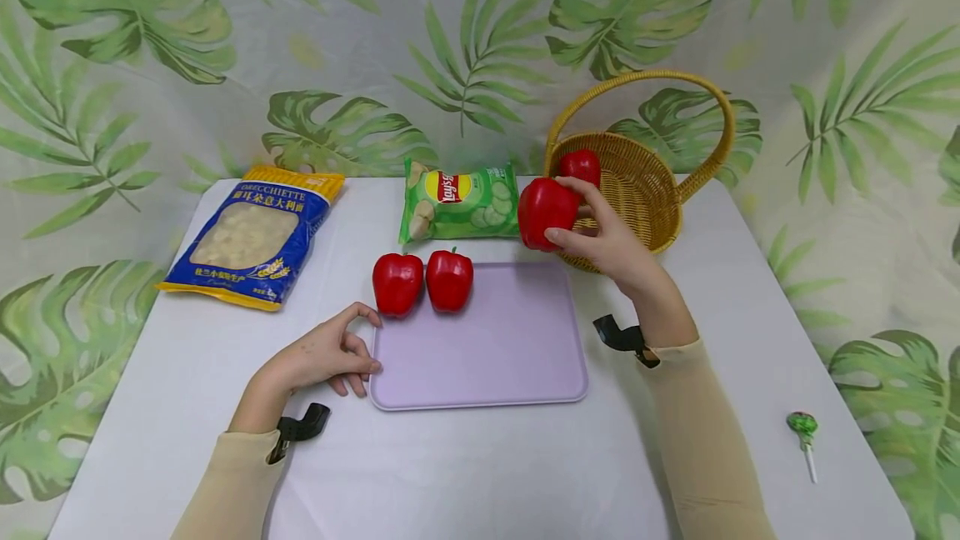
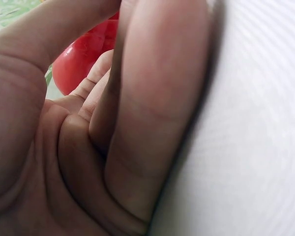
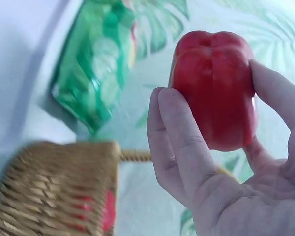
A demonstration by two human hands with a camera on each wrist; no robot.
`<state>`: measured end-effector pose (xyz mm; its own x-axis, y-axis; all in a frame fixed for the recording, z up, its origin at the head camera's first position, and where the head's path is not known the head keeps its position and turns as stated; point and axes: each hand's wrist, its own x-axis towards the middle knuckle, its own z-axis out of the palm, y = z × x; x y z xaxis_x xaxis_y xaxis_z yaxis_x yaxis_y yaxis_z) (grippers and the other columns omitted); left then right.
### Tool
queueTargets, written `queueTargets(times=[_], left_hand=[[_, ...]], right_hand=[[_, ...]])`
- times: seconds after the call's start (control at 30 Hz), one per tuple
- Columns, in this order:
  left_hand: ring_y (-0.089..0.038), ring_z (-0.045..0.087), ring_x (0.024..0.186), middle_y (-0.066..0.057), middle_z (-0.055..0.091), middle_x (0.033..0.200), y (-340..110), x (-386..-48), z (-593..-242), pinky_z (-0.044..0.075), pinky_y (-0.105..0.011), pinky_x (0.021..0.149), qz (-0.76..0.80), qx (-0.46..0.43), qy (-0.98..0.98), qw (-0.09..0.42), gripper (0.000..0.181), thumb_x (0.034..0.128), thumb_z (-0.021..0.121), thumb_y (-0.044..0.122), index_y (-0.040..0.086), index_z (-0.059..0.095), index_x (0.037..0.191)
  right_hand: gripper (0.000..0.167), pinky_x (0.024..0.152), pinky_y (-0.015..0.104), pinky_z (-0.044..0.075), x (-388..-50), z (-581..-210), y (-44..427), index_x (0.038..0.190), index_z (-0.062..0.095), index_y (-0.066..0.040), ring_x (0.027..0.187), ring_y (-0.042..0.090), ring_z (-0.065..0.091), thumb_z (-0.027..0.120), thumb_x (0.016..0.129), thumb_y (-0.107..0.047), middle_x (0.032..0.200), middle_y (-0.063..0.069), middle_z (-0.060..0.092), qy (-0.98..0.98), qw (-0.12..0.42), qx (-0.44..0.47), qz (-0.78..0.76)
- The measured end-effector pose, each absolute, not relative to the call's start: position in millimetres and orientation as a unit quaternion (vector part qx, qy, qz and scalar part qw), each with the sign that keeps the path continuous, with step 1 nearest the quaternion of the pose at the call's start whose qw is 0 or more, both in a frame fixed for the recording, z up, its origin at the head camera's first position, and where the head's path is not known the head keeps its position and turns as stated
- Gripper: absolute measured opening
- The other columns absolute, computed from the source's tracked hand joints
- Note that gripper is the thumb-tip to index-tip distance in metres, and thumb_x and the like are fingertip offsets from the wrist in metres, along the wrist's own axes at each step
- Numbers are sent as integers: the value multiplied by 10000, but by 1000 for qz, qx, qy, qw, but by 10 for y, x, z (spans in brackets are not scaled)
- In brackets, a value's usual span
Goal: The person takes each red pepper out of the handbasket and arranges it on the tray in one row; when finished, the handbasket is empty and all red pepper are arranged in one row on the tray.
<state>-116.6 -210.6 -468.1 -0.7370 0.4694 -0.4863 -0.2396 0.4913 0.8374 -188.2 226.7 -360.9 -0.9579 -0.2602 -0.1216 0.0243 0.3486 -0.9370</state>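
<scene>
My right hand (image 1: 611, 244) pinches a red bell pepper (image 1: 546, 213) between thumb and fingers, in front of the wicker basket's left side. In the right wrist view the hand (image 3: 206, 182) holds that pepper (image 3: 214, 91) clear of the basket (image 3: 49, 191). Another red pepper (image 1: 581, 167) lies inside the basket (image 1: 645, 190). Two more peppers (image 1: 398, 283) (image 1: 450, 280) rest side by side at the upper left of the lilac tray (image 1: 480, 357). My left hand (image 1: 326, 352), fingers bent, touches the tray's left edge; its wrist view shows the hand (image 2: 88, 137) close up.
A green chip bag (image 1: 461, 200) lies behind the tray, left of the basket. At the back left is a blue and yellow pasta bag (image 1: 247, 236). A green-wrapped lollipop (image 1: 803, 425) lies at the right. The basket's tall handle (image 1: 645, 77) arches above it.
</scene>
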Motion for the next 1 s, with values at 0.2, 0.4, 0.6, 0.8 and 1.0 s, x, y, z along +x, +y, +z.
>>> queueTargets(times=[0.2, 0.4, 0.6, 0.8, 1.0], left_hand=[[-293, 778, 687, -91, 763, 824, -2109, -1171, -4683, 605, -315, 548, 501, 75, 786, 356, 654, 936, 825, 209, 119, 383, 1409], [-295, 778, 689, -97, 763, 825, -2111, -1177, -4689, 607, -319, 551, 502, 75, 785, 355, 658, 937, 826, 215, 117, 381, 1412], [-299, 777, 688, -97, 761, 818, -2110, -1170, -4680, 609, -323, 552, 501, 74, 786, 355, 653, 936, 825, 207, 116, 385, 1409], [-298, 779, 689, -95, 763, 819, -2109, -1159, -4677, 612, -329, 553, 502, 77, 785, 355, 645, 942, 818, 197, 111, 382, 1409], [-294, 780, 689, -92, 764, 822, -2111, -1153, -4675, 612, -326, 552, 505, 78, 783, 354, 643, 944, 815, 197, 108, 380, 1409]], right_hand=[[742, 1004, 420, 527, -1841, -3830, 2072, 1614, 344, -288, 1388, 374, 442, 741, 991, -217, 1518, 196, 441, 814, 166, -82, -550], [740, 954, 432, 513, -1825, -4007, 1923, 1603, 374, -306, 1286, 377, 521, 759, 971, -277, 1406, 207, 512, 828, 195, -86, -519], [749, 878, 403, 526, -1819, -4126, 1826, 1583, 389, -346, 1179, 362, 606, 784, 947, -347, 1331, 219, 556, 853, 219, -83, -466], [734, 819, 369, 580, -1831, -4222, 1791, 1553, 415, -352, 1095, 330, 658, 807, 932, -353, 1268, 203, 610, 865, 222, -93, -440], [762, 794, 333, 582, -1838, -4244, 1768, 1565, 385, -329, 1039, 287, 691, 810, 934, -358, 1242, 204, 664, 875, 225, -100, -416]])
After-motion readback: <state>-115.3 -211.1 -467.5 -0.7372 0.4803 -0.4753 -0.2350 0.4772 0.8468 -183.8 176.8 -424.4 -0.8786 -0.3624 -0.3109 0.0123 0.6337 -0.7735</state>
